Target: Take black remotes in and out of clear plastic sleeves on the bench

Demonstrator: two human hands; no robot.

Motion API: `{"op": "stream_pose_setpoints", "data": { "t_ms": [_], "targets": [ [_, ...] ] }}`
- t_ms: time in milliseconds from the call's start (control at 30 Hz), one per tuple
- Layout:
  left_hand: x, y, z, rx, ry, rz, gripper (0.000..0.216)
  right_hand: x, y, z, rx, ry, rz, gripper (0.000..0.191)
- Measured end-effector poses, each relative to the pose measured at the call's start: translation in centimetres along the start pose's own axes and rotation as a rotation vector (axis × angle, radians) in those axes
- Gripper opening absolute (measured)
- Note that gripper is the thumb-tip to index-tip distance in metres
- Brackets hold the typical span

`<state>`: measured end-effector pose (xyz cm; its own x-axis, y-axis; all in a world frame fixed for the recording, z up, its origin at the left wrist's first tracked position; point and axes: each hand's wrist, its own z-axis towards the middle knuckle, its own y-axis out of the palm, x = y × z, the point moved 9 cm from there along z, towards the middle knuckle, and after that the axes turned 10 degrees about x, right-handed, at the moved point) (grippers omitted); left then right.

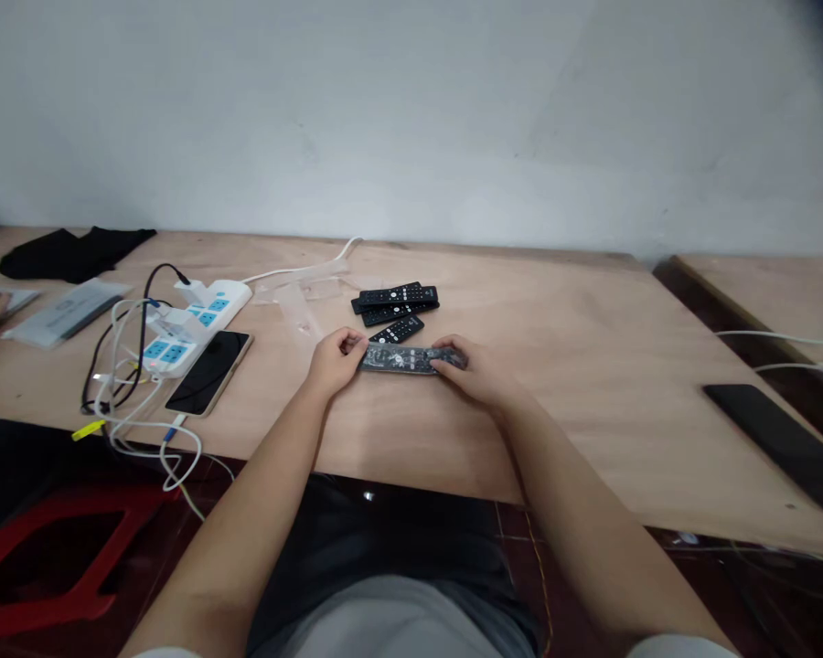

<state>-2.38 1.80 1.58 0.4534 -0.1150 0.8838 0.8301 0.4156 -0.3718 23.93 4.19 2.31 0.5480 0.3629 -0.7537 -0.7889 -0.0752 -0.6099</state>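
Note:
A remote control in a clear plastic sleeve lies crosswise on the wooden table, held at both ends. My left hand pinches its left end with curled fingers. My right hand covers and grips its right end. Just behind it lie three bare black remotes, two stacked side by side and a shorter one in front. Empty clear plastic sleeves lie to their left.
A white and blue power strip with tangled cables and a black phone lie at the left. Further left are a black cloth and a grey packet. Another dark phone lies at the right. A red stool stands below.

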Motion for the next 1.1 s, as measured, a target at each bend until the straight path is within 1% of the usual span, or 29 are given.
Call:
{"op": "stream_pose_setpoints", "data": {
  "t_ms": [367,667,1100],
  "targets": [
    [0.4,-0.2,-0.3,0.02,0.005,0.03,0.017,-0.5,-0.1,-0.1,-0.011,-0.046,-0.033,0.023],
    [0.4,-0.1,-0.2,0.018,0.028,0.032,0.018,-0.5,-0.2,0.1,0.0,-0.013,0.006,0.021],
    [0.3,-0.2,-0.3,0.023,0.032,0.009,0.017,1.5,-0.1,0.6,0.069,-0.013,0.088,0.023]
  ]
}}
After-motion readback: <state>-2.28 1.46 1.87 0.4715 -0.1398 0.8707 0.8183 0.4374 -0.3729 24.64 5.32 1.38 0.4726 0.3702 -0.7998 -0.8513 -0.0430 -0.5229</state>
